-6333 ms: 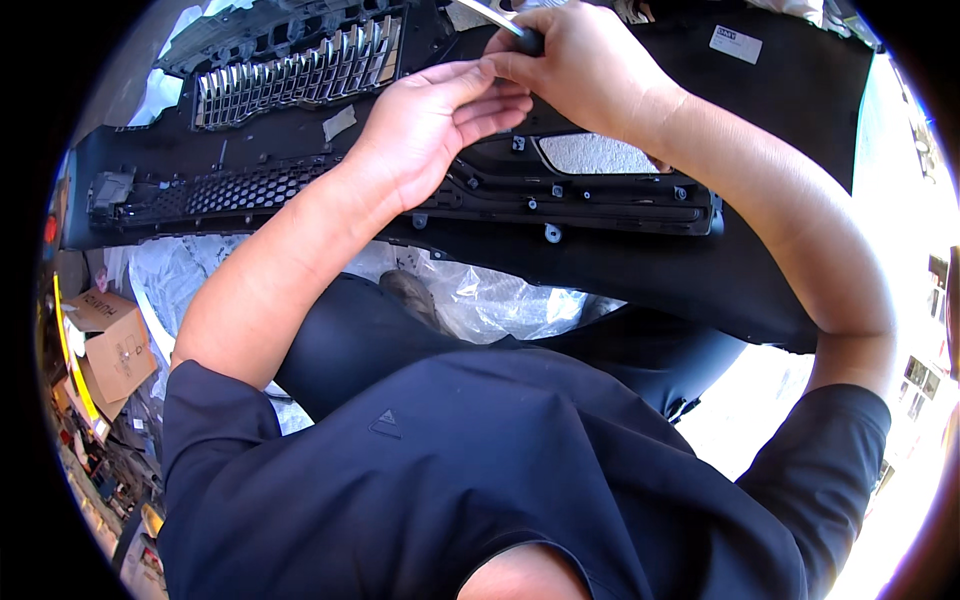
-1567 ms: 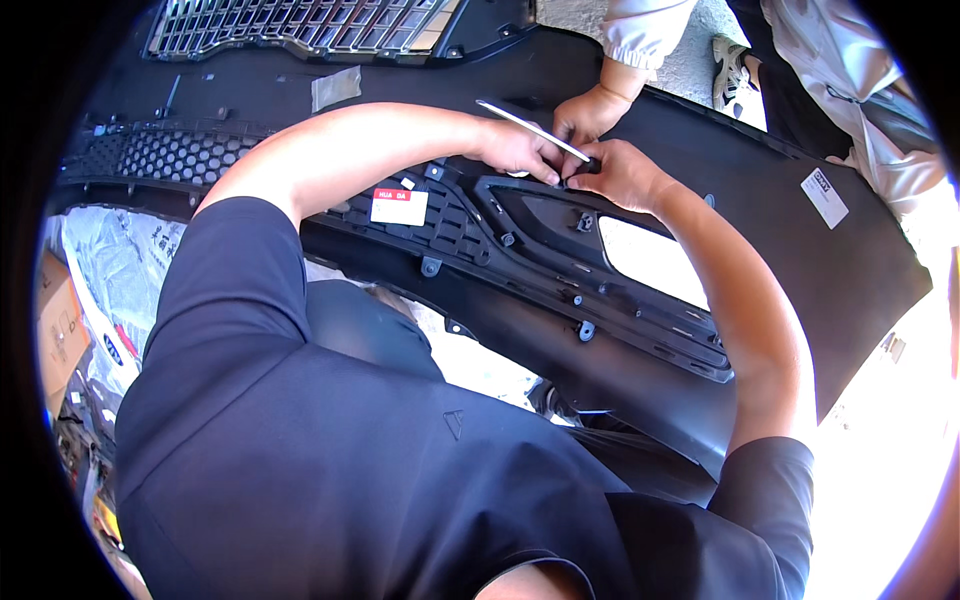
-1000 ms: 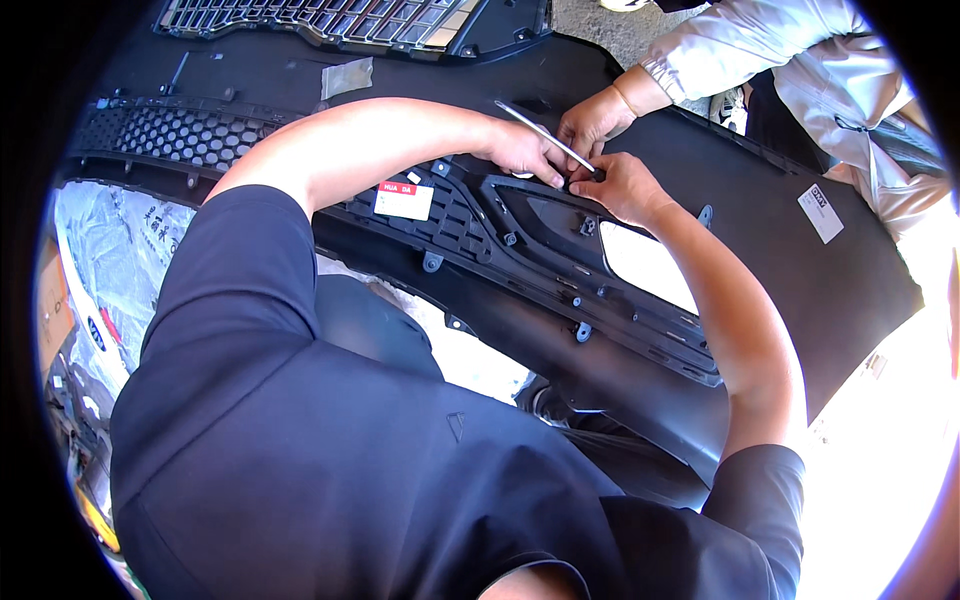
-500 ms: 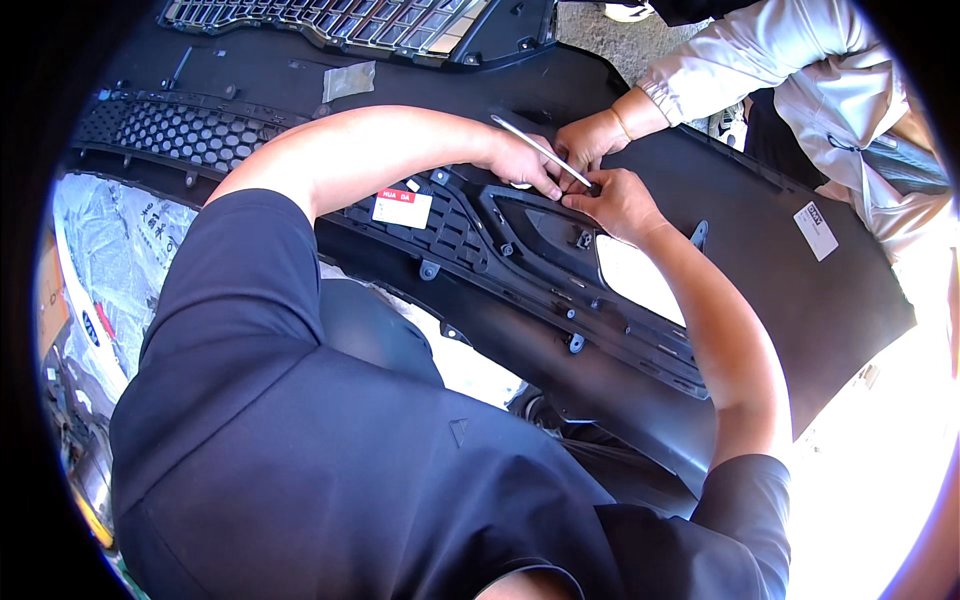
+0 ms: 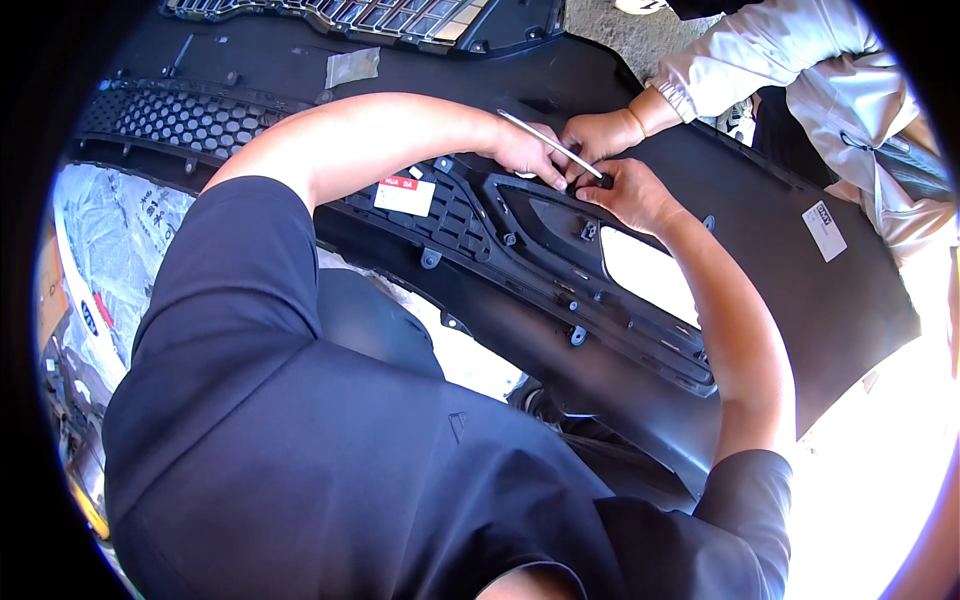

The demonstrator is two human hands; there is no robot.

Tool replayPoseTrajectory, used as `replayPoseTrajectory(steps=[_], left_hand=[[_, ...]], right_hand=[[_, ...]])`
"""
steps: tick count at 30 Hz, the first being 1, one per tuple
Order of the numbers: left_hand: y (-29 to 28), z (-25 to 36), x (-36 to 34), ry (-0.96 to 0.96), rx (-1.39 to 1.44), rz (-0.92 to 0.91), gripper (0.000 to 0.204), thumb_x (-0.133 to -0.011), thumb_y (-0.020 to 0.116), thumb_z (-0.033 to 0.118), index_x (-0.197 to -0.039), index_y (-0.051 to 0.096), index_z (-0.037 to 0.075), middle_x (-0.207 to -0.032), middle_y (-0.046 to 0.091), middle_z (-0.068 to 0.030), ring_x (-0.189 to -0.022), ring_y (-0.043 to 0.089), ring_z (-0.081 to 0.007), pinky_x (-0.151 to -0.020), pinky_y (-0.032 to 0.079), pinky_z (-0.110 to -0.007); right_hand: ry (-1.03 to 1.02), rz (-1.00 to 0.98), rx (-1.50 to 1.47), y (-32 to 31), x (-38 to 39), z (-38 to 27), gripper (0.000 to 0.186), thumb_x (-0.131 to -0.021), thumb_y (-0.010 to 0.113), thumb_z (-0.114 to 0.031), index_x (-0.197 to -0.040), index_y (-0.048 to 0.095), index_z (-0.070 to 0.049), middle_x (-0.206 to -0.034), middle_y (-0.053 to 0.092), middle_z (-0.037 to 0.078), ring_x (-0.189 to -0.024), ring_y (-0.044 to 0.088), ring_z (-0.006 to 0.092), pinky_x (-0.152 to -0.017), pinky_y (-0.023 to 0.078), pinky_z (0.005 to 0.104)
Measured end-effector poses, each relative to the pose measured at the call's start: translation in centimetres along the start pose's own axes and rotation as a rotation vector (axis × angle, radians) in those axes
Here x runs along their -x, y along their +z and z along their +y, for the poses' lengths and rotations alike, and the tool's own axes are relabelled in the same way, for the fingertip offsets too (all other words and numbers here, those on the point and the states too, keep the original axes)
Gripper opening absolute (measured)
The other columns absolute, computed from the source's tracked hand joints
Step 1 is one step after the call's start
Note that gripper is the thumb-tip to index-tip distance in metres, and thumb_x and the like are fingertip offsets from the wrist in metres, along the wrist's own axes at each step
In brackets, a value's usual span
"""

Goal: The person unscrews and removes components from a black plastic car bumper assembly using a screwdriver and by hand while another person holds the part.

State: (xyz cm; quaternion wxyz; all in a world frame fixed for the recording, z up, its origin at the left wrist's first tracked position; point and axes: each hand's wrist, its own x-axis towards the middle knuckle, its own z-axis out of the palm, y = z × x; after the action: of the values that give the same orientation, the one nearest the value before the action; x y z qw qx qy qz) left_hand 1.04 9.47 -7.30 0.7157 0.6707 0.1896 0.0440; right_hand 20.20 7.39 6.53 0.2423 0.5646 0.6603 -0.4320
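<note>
A large black car bumper [image 5: 470, 108] lies in front of me, its inner side with clips and ribs facing up. My right hand [image 5: 637, 193] is closed at the dark lower end of a thin silver rod [image 5: 545, 138], which slants up to the left across my left hand. My left hand [image 5: 528, 152] is closed at the upper edge of a black trim frame [image 5: 530, 205] on the bumper; what its fingertips grip is hidden. A co-worker's hand [image 5: 598, 136] reaches in from the upper right and touches the same spot, between my hands.
A chrome-slatted grille [image 5: 390, 22] lies at the far side. Honeycomb mesh [image 5: 190, 130] fills the bumper's left part. A red and white label [image 5: 404, 194], a white label [image 5: 825, 231] and a small clear bag [image 5: 352, 67] lie on the bumper. Plastic wrapping [image 5: 120, 225] is at left.
The view has shifted slightly. My hands and the co-worker's hand stay together at the same spot, and the silver rod keeps nearly the same slant.
</note>
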Motion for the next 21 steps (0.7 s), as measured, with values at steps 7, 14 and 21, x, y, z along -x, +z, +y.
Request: replayPoseTrajectory(steps=[7,14,21], left_hand=[[0.0,0.1,0.1,-0.019,-0.015,-0.007,0.029,-0.095,0.073,0.027,-0.114,0.074,0.004,-0.090,0.072,-0.0076,-0.085,0.061,-0.0155,-0.080,0.049,-0.035],[0.2,0.8,0.5,-0.013,0.050,0.000,0.034,-0.096,0.072,0.028,-0.121,0.074,0.006,-0.095,0.073,-0.0062,-0.088,0.061,-0.0146,-0.081,0.049,-0.034],[0.2,-0.7,-0.4,-0.093,0.067,-0.024,0.031,-0.095,0.073,0.023,-0.120,0.075,0.005,-0.095,0.074,-0.0065,-0.088,0.061,-0.0143,-0.083,0.050,-0.033]], right_hand=[[0.066,0.121,0.050,1.5,0.3,0.1,0.027,-0.090,0.078,-0.032,-0.107,0.079,-0.012,-0.098,0.076,0.015,-0.093,0.072,0.0305,-0.088,0.055,0.0399],[0.281,0.079,0.078,1.0,0.1,-1.5,0.029,-0.089,0.077,-0.041,-0.103,0.082,-0.016,-0.098,0.077,0.012,-0.093,0.073,0.0285,-0.087,0.055,0.0405],[0.245,0.142,0.119,1.4,0.8,-2.0,0.032,-0.090,0.075,-0.044,-0.110,0.081,-0.019,-0.096,0.077,0.012,-0.095,0.073,0.0299,-0.086,0.056,0.0417]])
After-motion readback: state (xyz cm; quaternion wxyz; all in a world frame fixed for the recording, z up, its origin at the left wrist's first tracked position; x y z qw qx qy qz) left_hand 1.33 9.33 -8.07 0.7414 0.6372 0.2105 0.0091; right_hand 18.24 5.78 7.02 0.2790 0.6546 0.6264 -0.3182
